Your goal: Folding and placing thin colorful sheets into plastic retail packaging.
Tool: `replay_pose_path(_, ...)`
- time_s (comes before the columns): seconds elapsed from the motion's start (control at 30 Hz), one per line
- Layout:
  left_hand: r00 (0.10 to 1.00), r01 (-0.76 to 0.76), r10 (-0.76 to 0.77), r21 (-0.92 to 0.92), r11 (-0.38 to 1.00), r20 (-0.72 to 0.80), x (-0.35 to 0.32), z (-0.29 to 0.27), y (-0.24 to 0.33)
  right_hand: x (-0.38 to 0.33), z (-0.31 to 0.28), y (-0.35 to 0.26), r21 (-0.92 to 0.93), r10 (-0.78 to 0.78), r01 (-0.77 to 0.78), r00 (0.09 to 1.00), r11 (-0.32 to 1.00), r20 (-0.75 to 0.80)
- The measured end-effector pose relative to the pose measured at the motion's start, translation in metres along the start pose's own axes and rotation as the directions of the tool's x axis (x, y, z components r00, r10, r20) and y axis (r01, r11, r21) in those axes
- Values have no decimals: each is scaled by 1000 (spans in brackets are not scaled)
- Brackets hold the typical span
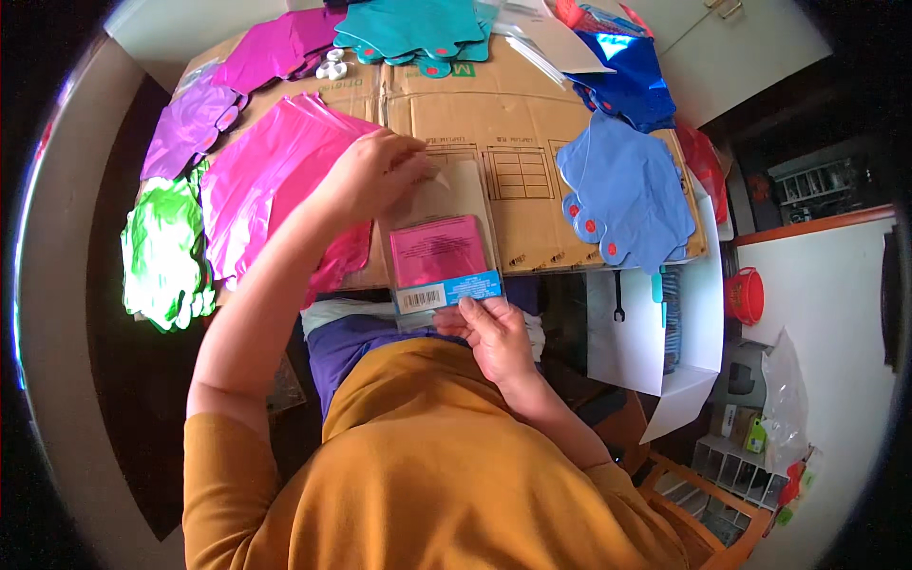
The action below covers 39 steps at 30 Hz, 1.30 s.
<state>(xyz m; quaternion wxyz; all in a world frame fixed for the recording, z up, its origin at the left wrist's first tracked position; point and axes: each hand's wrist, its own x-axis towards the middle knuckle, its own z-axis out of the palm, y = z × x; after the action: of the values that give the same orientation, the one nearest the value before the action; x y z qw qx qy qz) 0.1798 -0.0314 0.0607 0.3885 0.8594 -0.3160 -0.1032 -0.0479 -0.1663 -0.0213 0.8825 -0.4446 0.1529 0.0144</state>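
Note:
My right hand [492, 334] grips the lower edge of a clear plastic packet [464, 195], its thumb on top. Inside the packet lie a folded shiny pink sheet [439, 249] and a blue and white label with a barcode. Over the packet's upper left my left hand [375, 176] is closed, fingers curled together. A small pale pointed scrap [443, 179] shows at its fingertips; what exactly they pinch is not clear. Just left of the packet, under my left forearm, spreads a pile of shiny pink film pieces [256, 176], like flat foil balloons.
Flattened cardboard [522, 233] covers the table. Around its edge lie piles of green film [166, 252], purple film [190, 128], magenta film [275, 47], teal film [408, 28], dark blue film [632, 81] and light blue film [632, 190]. A white open box [622, 332] stands at right.

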Motion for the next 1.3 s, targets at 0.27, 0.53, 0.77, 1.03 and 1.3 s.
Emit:
replay_pose_path(0.27, 938, 234, -168, -196, 952, 302, 27, -22, 6, 2, -5, -3, -51, -27, 29, 999, 998, 39)
replay_pose_path(0.53, 955, 161, -128, -106, 981, 269, 26, -27, 6, 3, -3, -6, -92, -31, 30, 999, 995, -10)
replay_pose_path(0.77, 943, 210, -152, -177, 961, 296, 29, -24, 7, 3, -12, 0, -73, 3, -2, 1000, 997, 14)
replay_pose_path(1.03, 958, 157, -104, -185, 970, 269, 26, -18, 6, 2, -5, 3, 28, 38, -37, 999, 999, -20)
replay_pose_path(1.3, 915, 292, -197, -241, 926, 352, 27, -21, 3, 3, -10, 10, -118, -77, 66, 993, 991, -91)
